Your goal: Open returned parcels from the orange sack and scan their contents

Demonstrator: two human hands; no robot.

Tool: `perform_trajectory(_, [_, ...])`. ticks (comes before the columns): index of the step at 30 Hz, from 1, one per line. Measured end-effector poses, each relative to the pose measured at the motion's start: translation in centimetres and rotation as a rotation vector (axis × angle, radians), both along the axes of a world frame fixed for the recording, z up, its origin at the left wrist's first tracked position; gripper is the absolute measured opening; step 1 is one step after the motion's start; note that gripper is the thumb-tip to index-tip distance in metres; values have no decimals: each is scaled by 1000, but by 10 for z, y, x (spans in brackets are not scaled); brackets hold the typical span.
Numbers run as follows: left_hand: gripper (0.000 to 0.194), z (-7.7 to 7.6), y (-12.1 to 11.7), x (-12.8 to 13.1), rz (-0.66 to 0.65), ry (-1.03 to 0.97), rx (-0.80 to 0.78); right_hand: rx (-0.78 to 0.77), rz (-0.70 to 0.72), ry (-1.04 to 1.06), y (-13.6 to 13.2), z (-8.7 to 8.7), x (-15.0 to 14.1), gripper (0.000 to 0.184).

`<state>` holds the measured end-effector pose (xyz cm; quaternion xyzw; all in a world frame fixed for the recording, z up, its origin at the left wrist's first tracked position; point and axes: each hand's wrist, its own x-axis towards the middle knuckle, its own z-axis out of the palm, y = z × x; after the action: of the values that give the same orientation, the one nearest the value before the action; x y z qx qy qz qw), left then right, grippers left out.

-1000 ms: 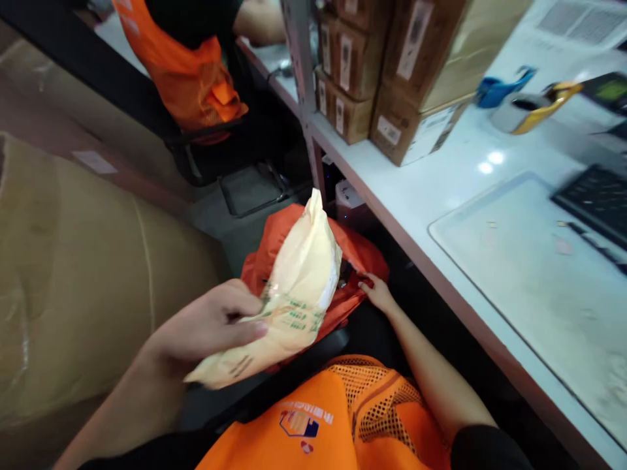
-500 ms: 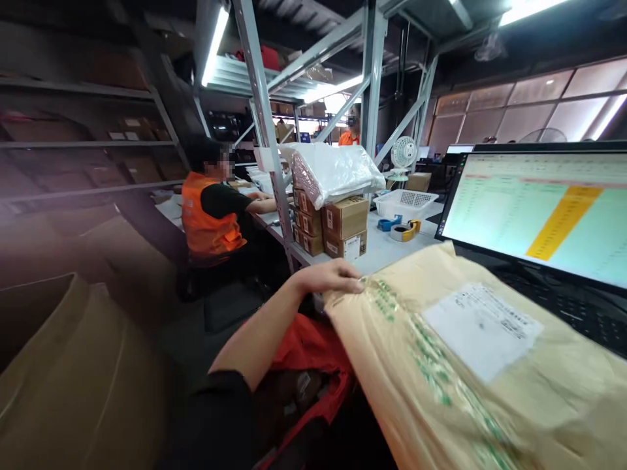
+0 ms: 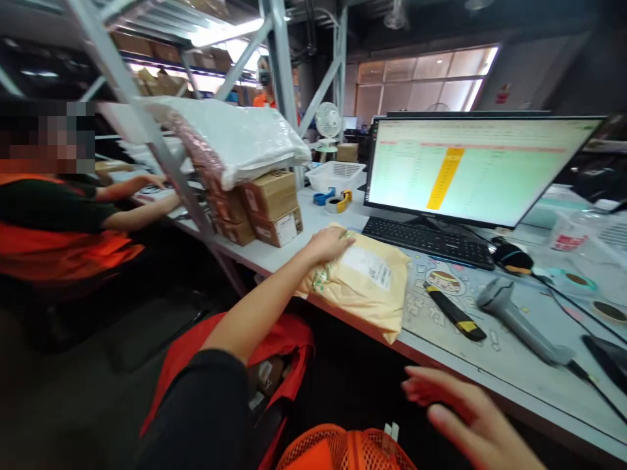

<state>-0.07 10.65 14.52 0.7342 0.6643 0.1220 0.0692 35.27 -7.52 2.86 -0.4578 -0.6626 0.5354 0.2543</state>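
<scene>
A tan mailing parcel (image 3: 360, 297) with a white label and green tape lies on the desk's front edge, left of the keyboard. My left hand (image 3: 329, 247) grips its upper left edge, the fingers curled over the top. Low in the view, my right hand (image 3: 482, 418) hangs in front of the desk edge, thumb apart from the fingers, holding nothing. A yellow-and-black utility knife (image 3: 455, 314) and a grey barcode scanner (image 3: 522, 323) lie on the desk mat, right of the parcel.
A monitor (image 3: 475, 170), keyboard (image 3: 426, 241) and mouse (image 3: 512, 256) stand behind. To the left, cardboard boxes (image 3: 272, 196) carry white packages (image 3: 235, 134) beside a metal rack post. A red bag (image 3: 210, 343) with things inside sits below. A co-worker (image 3: 59, 215) sits at far left.
The parcel has gone from close before me, held up by my left hand, down onto the desk. My right hand has come into sight, and the view has turned right.
</scene>
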Motion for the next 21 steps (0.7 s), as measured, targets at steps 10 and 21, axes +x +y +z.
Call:
perform_trajectory(10, [71, -54, -53, 15, -52, 26, 70, 453, -617, -1023, 140, 28, 158, 78])
perform_trajectory(21, [69, -65, -52, 10, -74, 59, 122, 215, -581, -905, 171, 45, 128, 34])
